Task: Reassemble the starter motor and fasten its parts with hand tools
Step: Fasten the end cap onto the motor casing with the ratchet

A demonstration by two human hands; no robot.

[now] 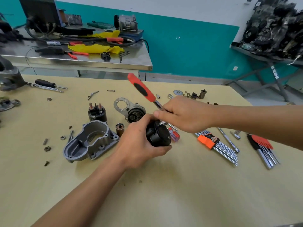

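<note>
The left hand (139,143) has its fingers curled round the black motor body (157,136), at the middle of the worktop (180,185). The right hand (183,115) clamps its fingers on the red-handled ratchet (143,90) close to its head. Held that short, the tool could well slip off its fastener, or the body twist in the palm. The right hand hides the socket and the fastener.

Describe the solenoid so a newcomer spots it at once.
On the tan table, find the big grey cast housing left of the left hand. Right behind it stands the solenoid: a black can with copper studs on top, far fatter than the small brown cylinder nearby.
</note>
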